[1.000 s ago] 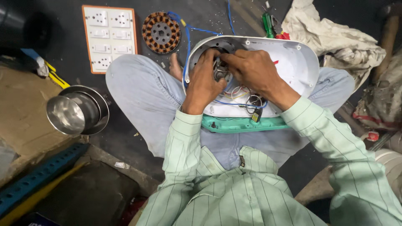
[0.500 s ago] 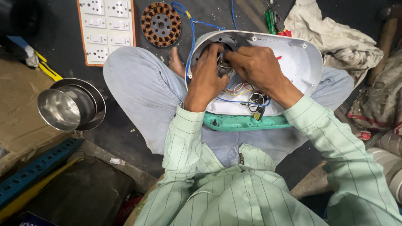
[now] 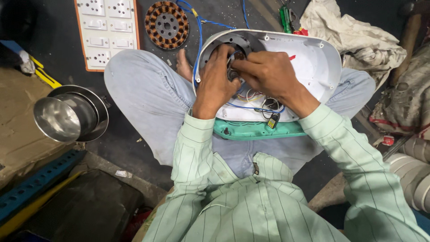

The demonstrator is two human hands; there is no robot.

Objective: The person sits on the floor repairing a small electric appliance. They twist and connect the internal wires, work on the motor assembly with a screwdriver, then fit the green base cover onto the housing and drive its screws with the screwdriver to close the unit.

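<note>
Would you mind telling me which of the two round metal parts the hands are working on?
The dark ring set inside the white housing, under both hands; the copper-wound stator lies apart on the floor.

white housing point(image 3: 313, 67), teal base point(image 3: 251, 130), blue wire point(image 3: 197, 31)

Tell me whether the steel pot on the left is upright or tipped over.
Tipped. The steel pot lies on its side on the floor, its open mouth facing the camera and left, shiny inside showing, empty.
</note>
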